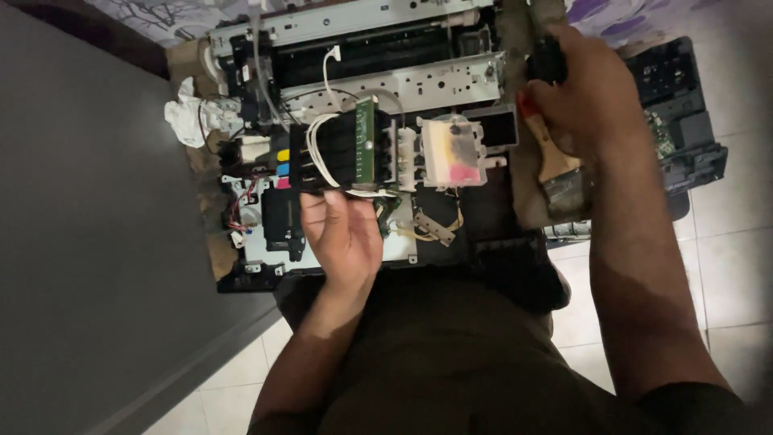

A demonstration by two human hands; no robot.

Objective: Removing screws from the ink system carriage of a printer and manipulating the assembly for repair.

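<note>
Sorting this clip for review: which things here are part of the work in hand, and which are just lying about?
In hand:
- left hand holding the black cartridge carriage
- right hand gripping a paintbrush
- opened printer chassis

Lying about:
- crumpled white tissue
- black plastic cover on the tiled floor

My left hand (342,234) covers the underside of the cartridge carriage (346,149), so I cannot tell how my fingers grip it. My right hand (576,101) hides most of the black object (546,60) it closes on; what it is stays unclear. The paintbrush (564,177) below that hand is partly behind my wrist. The printer frame (362,24) beyond my hands is cut off at the top edge.
</note>
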